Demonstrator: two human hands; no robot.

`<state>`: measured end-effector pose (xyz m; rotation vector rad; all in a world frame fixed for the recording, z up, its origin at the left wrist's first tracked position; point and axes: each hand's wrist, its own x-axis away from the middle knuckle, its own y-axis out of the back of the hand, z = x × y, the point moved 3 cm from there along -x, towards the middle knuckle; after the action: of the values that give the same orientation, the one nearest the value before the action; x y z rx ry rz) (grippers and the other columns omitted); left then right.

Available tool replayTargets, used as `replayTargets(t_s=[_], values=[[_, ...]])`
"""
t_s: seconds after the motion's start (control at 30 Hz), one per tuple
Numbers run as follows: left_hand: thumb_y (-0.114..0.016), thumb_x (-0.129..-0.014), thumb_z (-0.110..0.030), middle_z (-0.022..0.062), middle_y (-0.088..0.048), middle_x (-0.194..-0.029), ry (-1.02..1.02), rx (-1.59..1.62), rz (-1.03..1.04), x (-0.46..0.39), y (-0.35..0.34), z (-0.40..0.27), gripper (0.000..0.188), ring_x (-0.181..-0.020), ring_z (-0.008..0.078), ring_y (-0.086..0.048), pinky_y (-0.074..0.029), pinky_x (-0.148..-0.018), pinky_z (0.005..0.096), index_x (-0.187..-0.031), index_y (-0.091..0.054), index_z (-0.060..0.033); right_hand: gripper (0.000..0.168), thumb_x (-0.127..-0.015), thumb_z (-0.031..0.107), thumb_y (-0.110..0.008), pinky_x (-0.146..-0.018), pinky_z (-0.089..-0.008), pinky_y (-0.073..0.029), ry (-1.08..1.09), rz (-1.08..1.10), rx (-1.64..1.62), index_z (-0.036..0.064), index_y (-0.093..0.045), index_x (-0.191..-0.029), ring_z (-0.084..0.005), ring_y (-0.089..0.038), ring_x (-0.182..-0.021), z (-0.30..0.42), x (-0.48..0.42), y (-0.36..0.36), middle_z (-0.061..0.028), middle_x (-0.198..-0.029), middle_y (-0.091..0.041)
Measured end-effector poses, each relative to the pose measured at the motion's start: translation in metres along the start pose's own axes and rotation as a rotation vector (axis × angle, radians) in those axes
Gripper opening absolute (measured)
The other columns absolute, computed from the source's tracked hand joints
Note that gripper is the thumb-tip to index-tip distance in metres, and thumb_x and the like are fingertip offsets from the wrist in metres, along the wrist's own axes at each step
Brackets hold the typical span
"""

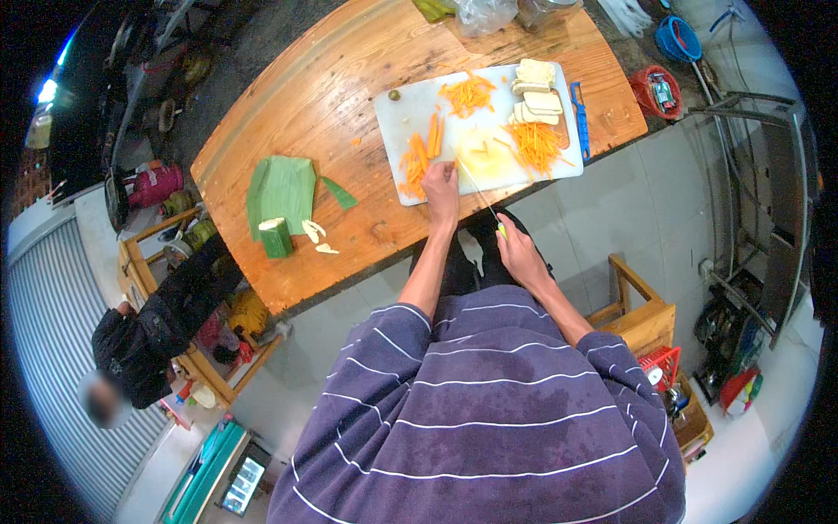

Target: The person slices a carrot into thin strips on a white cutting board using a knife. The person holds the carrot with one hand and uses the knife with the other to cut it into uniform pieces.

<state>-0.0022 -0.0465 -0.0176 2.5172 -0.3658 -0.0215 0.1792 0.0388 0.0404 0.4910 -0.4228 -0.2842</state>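
A white cutting board (481, 124) lies on the wooden table before me. My right hand (520, 252) grips a knife (481, 190) by its yellow-green handle, blade pointing up-left across the board. Beside the blade, the curled fingers of my left hand (442, 187) press down on the board; what is under them is hidden. Flat carrot slices (414, 167) spread left of that hand, with longer carrot pieces (434, 134) just above. Shredded carrot is in two piles, one at the far side (468, 93) and one at the right (537, 147). Pale slabs, possibly tofu (540, 108), stack at the upper right.
A blue-handled peeler (580, 121) lies right of the board. On the table's left are a green leaf sheet (281, 190), a leaf-wrapped pale block (276, 241) and pale scraps (314, 229). A plastic bag (484, 16) sits at the far edge. Another person (157, 334) is at left.
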Motion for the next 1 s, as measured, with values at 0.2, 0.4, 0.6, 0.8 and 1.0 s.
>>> replayTargets(t_s=[0.2,0.4,0.6,0.8,1.0], values=[[-0.067,-0.078,-0.001,0.0145,-0.066,-0.073,0.017,0.003,0.023,-0.002,0.000,0.002,0.011,-0.063,0.0189,-0.063,-0.049,-0.061,0.0311,-0.088,-0.068,0.0055,0.038,-0.096,0.016,-0.049,-0.071,-0.0522,-0.051,0.027,-0.047,0.076,-0.006,-0.043,-0.127,-0.0467,-0.062,-0.085,-0.003,-0.008,-0.008,-0.0311,-0.094,-0.062],[-0.068,-0.078,-0.002,0.0157,-0.063,-0.069,-0.009,-0.026,0.043,-0.004,0.000,-0.002,0.009,-0.061,0.0201,-0.062,-0.048,-0.059,0.0325,-0.083,-0.067,0.0066,0.033,-0.097,0.020,-0.046,-0.066,-0.0543,-0.051,-0.079,-0.028,0.150,-0.004,-0.044,-0.119,-0.0471,-0.062,-0.079,-0.010,-0.013,-0.021,-0.0300,-0.088,-0.063],[-0.068,-0.078,-0.002,0.0185,-0.063,-0.069,-0.043,-0.063,0.047,-0.004,-0.001,0.001,0.009,-0.062,0.0232,-0.062,-0.047,-0.059,0.0346,-0.081,-0.066,0.0070,0.021,-0.097,0.020,-0.045,-0.061,-0.0565,-0.050,-0.189,0.039,0.240,-0.001,-0.040,-0.098,-0.0481,-0.062,-0.073,-0.005,-0.016,-0.031,-0.0293,-0.077,-0.062],[-0.065,-0.075,0.002,0.0233,-0.058,-0.069,-0.006,0.024,0.050,-0.002,-0.002,-0.002,0.008,-0.069,0.0363,-0.061,-0.046,-0.063,0.0410,-0.076,-0.060,0.0089,0.020,-0.097,0.019,-0.044,-0.059,-0.0574,-0.049,-0.258,0.065,0.275,0.000,-0.040,-0.094,-0.0483,-0.062,-0.070,0.008,-0.006,-0.025,-0.0288,-0.071,-0.061],[-0.069,-0.078,-0.004,0.0161,-0.065,-0.070,0.001,-0.018,0.045,-0.004,-0.003,0.006,0.011,-0.061,0.0221,-0.063,-0.048,-0.059,0.0339,-0.081,-0.067,0.0062,0.021,-0.098,0.021,-0.044,-0.059,-0.0565,-0.051,-0.325,0.153,0.340,0.000,-0.041,-0.096,-0.0474,-0.063,-0.070,0.017,0.034,0.004,-0.0278,-0.071,-0.062]])
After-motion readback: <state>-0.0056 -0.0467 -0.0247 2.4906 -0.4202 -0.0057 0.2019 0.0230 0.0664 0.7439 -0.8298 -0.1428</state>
